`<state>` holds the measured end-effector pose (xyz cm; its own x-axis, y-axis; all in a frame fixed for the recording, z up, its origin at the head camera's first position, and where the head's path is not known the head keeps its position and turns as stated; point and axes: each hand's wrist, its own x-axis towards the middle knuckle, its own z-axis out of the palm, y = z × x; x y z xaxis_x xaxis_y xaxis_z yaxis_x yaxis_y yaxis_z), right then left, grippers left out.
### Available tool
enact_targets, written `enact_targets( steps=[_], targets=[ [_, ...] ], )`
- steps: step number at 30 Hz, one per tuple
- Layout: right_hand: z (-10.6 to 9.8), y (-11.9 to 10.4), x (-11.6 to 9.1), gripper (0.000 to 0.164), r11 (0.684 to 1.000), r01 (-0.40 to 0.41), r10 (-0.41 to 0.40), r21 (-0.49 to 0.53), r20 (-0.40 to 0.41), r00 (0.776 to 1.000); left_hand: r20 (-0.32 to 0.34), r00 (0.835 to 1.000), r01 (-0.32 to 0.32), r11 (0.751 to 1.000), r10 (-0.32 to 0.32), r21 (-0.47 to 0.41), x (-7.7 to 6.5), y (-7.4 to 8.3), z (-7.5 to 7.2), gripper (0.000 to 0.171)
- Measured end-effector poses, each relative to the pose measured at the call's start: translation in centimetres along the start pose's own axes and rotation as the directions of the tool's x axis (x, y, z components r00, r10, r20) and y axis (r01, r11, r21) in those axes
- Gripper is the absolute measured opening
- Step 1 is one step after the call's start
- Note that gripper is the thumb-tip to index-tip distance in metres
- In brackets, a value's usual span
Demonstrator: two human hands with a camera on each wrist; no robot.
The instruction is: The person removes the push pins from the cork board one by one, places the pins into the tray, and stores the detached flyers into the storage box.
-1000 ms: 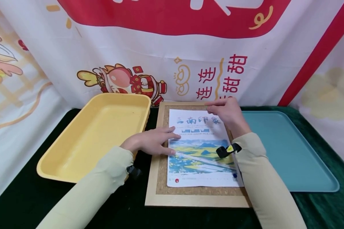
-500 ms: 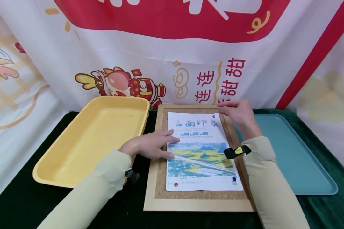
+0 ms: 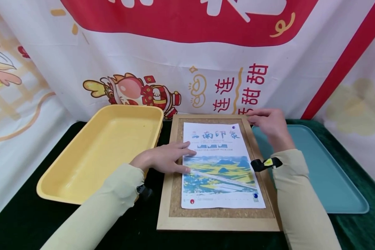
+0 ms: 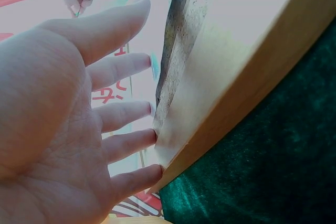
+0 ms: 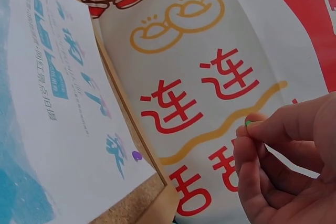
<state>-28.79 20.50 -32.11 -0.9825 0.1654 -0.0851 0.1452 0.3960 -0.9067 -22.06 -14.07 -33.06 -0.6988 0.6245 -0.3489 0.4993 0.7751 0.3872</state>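
A board (image 3: 218, 224) between a yellow tray (image 3: 112, 146) and a blue tray (image 3: 318, 166)

At mid-frame, the poster (image 3: 222, 166) lies on the board. Left of centre, the left hand (image 3: 162, 157) lies palm down, grip slack, spread fingertips on the poster's left edge. At upper right of the frame, the right hand (image 3: 270, 128) is bent inward near the board's top right corner, thumb and forefinger pinching a small green thing (image 5: 248, 123).

We have room over the blue tray (image 3: 320, 170), but the left hand (image 3: 164, 158) and yellow tub (image 3: 97, 152) crowd the board (image 3: 218, 224) on its left.
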Motion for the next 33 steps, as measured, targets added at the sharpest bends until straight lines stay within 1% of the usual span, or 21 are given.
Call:
enact_targets(
  steps=[6, 10, 18, 26, 33],
  targets=[
    [-0.5, 0.2, 0.2, 0.036, 1.000, -0.003, 0.002, 0.013, 0.038, 0.999, 0.003, 1.000, 0.007, 1.000, -0.007, 0.001, 0.0, -0.1, 0.0, 0.067],
    [-0.5, 0.5, 0.4, 0.037, 1.000, -0.007, 0.006, 0.022, 0.046, 0.999, 0.006, 1.000, 0.008, 1.000, -0.008, 0.000, -0.1, -0.1, -0.1, 0.067],
    [-1.0, 1.1, 0.8, 0.040, 0.999, -0.048, 0.048, 0.009, 0.020, 0.999, 0.008, 1.000, 0.005, 1.000, -0.005, -0.003, -0.1, 0.1, -0.1, 0.067],
    [-1.7, 1.8, 1.1, 0.042, 0.999, -0.053, 0.053, 0.001, 0.025, 0.998, 0.009, 1.000, 0.014, 1.000, -0.014, -0.007, 0.0, 0.2, -0.1, 0.068],
    [-2.2, 3.1, 1.7, 0.043, 0.998, -0.057, 0.058, -0.008, 0.018, 0.998, 0.011, 1.000, 0.018, 1.000, -0.018, -0.005, 0.0, 0.2, 0.0, 0.068]
  ],
)
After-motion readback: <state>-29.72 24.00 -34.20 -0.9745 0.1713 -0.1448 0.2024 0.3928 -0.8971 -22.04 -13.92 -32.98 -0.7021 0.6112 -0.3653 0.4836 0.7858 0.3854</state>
